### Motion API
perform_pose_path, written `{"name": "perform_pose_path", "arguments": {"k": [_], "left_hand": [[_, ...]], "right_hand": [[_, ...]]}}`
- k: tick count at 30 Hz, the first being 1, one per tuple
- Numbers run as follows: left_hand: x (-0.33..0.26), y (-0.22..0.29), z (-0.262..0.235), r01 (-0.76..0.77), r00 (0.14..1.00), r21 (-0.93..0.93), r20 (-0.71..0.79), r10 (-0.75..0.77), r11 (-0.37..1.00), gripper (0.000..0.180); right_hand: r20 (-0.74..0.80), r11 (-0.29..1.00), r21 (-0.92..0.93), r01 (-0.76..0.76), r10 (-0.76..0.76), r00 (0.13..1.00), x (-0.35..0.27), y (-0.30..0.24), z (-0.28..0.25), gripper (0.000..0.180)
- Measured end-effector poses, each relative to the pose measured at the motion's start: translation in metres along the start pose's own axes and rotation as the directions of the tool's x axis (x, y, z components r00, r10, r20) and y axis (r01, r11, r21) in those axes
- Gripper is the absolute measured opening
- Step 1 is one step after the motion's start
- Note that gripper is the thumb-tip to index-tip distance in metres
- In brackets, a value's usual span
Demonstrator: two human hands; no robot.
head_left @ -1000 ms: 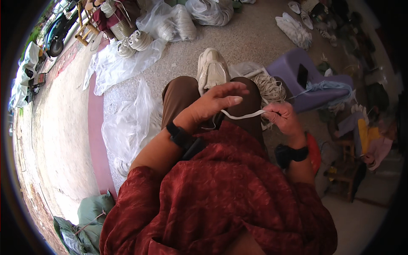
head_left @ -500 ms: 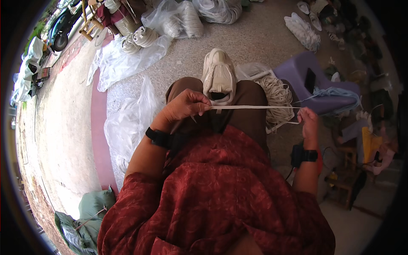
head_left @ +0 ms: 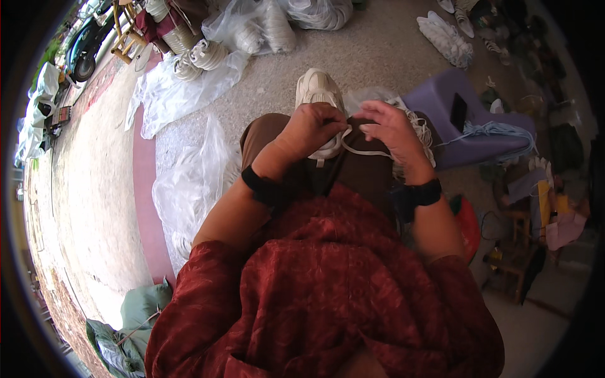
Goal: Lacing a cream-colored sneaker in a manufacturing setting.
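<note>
Left grip [head_left: 310, 131] pinches a thin, curving lace [head_left: 364, 152].

Left hand [head_left: 310, 130] pinches lace [head_left: 364, 152]; right hand [head_left: 394, 130] hovers alongside.

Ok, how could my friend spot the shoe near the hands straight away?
Find the brown trousers mid-picture. Between the knees, partly hidden by the left hand, is a cream shoe, toe pointing away. Unlike the pale shoes at upper right, this one has a hand right over it.
</note>
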State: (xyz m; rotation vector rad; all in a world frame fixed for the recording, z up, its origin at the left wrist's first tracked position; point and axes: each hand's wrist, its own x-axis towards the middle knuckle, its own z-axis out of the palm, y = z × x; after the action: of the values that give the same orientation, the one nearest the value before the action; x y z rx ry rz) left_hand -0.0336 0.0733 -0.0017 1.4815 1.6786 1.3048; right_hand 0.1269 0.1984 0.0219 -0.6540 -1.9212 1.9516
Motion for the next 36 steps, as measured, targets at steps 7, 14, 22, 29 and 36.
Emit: {"name": "perform_pose_path", "arguments": {"k": [7,14,22,29,36], "left_hand": [[0.022,-0.002,-0.001,0.081,0.982,-0.029,-0.169,-0.085,0.996,0.009],[0.011,-0.05,0.021,0.108,0.986,-0.183,-0.106,-0.129,0.977,0.01],[0.007,-0.046,0.03,0.028,0.982,-0.225,-0.178,-0.069,0.974,0.017],[0.003,-0.047,0.031,0.068,0.98,-0.404,-0.142,-0.136,0.912,0.026],[0.001,-0.047,0.029,0.113,0.979,-0.657,-0.053,-0.195,0.746,0.021]], "right_hand": [[0.202,0.978,-0.209,0.014,0.029,0.979,0.042,-0.019,0.012,0.015],[0.178,0.971,-0.21,-0.11,0.149,0.973,0.054,0.026,0.005,0.01],[0.104,0.935,-0.353,0.04,-0.003,0.995,0.041,0.018,0.012,0.005],[0.082,0.869,-0.447,0.213,-0.197,0.977,0.028,0.019,0.016,0.006],[0.036,0.96,-0.252,0.122,-0.117,0.992,0.028,0.029,0.011,0.007]]}}
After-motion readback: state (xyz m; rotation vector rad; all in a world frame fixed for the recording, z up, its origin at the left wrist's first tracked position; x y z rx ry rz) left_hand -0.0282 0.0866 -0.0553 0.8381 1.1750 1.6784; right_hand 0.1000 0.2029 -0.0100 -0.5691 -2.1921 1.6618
